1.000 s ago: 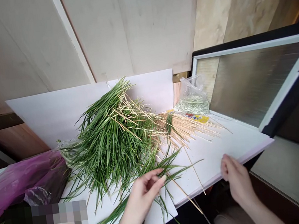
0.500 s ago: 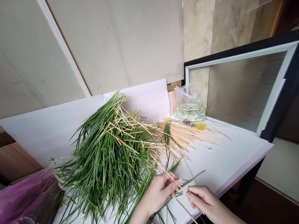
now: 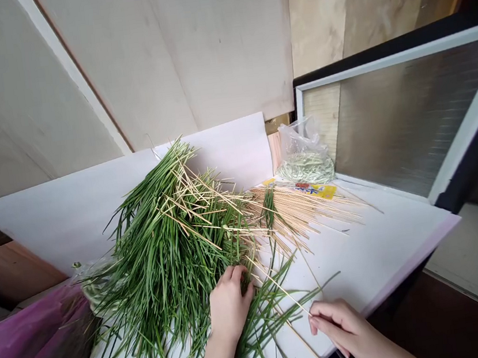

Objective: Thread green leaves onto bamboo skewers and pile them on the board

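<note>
A large heap of long green leaves (image 3: 162,264) lies on the white table, with thin wooden sticks (image 3: 200,198) scattered over its top. My left hand (image 3: 232,302) reaches into the lower right edge of the heap, fingers curled at the leaf ends; what they hold, if anything, is hidden. Near the table's front edge, my right hand (image 3: 335,327) pinches the end of a thin skewer (image 3: 283,290) that slants up and left. More leaves lie loose between the two hands, beside another stick. Behind them a fan of skewers (image 3: 299,212) rests with a small green bundle on it.
A clear plastic bag (image 3: 306,159) of pale green pieces stands at the back right, by a yellow packet (image 3: 321,191). Purple plastic (image 3: 35,332) lies at the left. A framed glass panel (image 3: 401,118) rises on the right; a wall is behind.
My left hand has left the skewer and moved up and left to the heap. My right hand still holds the skewer, slightly further right. The view has shifted a little.
</note>
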A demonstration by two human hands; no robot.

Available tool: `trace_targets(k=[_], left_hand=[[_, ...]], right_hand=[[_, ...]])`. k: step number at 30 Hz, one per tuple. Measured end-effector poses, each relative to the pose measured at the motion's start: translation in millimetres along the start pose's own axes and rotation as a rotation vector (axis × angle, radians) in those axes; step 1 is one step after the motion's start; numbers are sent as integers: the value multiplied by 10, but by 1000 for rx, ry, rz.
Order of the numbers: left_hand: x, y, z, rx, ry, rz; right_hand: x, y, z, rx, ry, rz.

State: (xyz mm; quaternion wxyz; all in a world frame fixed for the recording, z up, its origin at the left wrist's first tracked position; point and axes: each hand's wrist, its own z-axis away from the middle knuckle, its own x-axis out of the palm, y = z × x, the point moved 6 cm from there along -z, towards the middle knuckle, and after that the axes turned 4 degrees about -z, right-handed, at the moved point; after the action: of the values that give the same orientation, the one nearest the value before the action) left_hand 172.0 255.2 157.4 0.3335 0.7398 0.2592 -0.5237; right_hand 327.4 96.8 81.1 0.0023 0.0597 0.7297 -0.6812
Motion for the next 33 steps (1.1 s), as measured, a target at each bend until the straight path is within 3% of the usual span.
trace_targets(k=[6, 13, 16, 21, 33], left_hand=[[-23, -12, 24, -23, 12, 189], [10, -104, 9, -83, 30, 944], [16, -119, 12, -117, 25, 1135], [-30, -132, 45, -182, 27, 1267], [4, -135, 27, -193, 76, 1293]], right_hand=[[-5, -26, 13, 6, -21, 37], [-44, -21, 41, 64, -84, 71], [-55, -13, 50, 59, -91, 55], [-58, -1, 50, 52, -73, 40], [-83, -29, 43, 56, -61, 34]])
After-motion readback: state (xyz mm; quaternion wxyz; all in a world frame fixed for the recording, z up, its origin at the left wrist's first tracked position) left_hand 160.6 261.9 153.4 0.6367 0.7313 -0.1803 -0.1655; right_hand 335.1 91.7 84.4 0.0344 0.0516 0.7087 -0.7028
